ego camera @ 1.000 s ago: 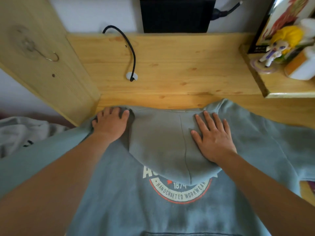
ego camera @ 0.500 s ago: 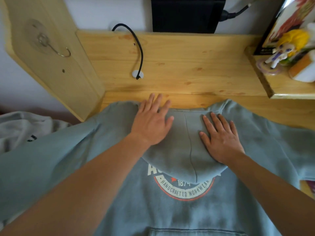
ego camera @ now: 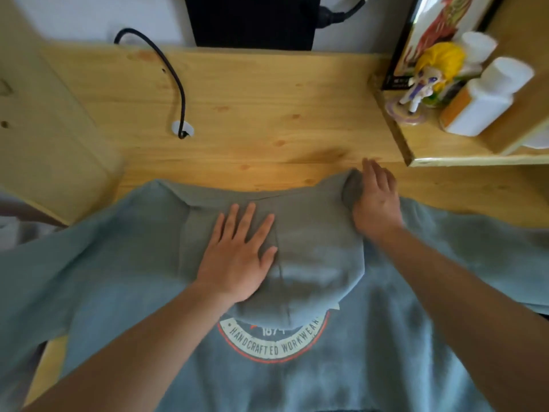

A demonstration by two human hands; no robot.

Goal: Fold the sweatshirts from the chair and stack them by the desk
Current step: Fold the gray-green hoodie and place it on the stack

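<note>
Sweatshirt reading "HANDCRAFTED WORKWEAR" lies under flat left hand, right hand, fingers straight.

This looks like a home bedroom or study corner. A pine worktop stands against a white wall, with a black cable running down through a grommet hole. A side shelf holds a yellow-haired toy figurine, a boxed picture and white bottles. A grey-blue sweatshirt lies spread on the worktop.

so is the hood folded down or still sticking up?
Folded down: the hood lies flat over the sweatshirt chest logo, left hand pressing it.
</note>
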